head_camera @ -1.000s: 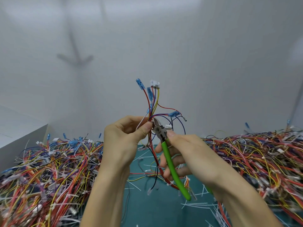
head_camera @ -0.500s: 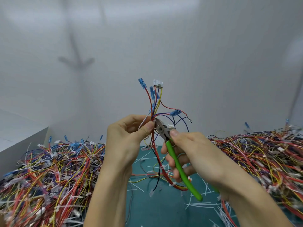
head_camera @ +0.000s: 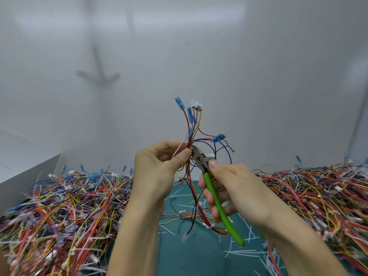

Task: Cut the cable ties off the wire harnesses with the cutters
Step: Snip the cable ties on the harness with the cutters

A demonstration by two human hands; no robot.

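Barely anything has shifted in the last half second: the cutters' nose sits at the same spot on the bundle, though over the full second the green handle has swung out to the right.

Far left of the fingers lies one heap of harnesses (head_camera: 59,206), tangled on the tabletop (head_camera: 195,259). Next, the left hand (head_camera: 157,168), raised, thumb and forefinger pinching the wire harness (head_camera: 191,124) at its gathered waist. That harness stands upright. Its blue and white plugs fan out above the pinch and its tails hang below towards the tabletop.

Now the key spot. The cutters (head_camera: 201,159) come in from the lower right at a slant, crossing the upright bundle, with the nose touching or just beside the left thumb tip. The jaws look almost closed on the bundle. Whether a cable tie sits between them I cannot tell, because the thumb and wires hide it.

The right hand (head_camera: 233,184) wraps its fingers round the green handles, with the thumb laid on top near the pivot. It is the working hand, so my read is that a squeeze comes next, with little room to spare beside that thumb and those wires.

Below the hands lie snipped white ties (head_camera: 241,251), and far right is the second heap (head_camera: 318,192).
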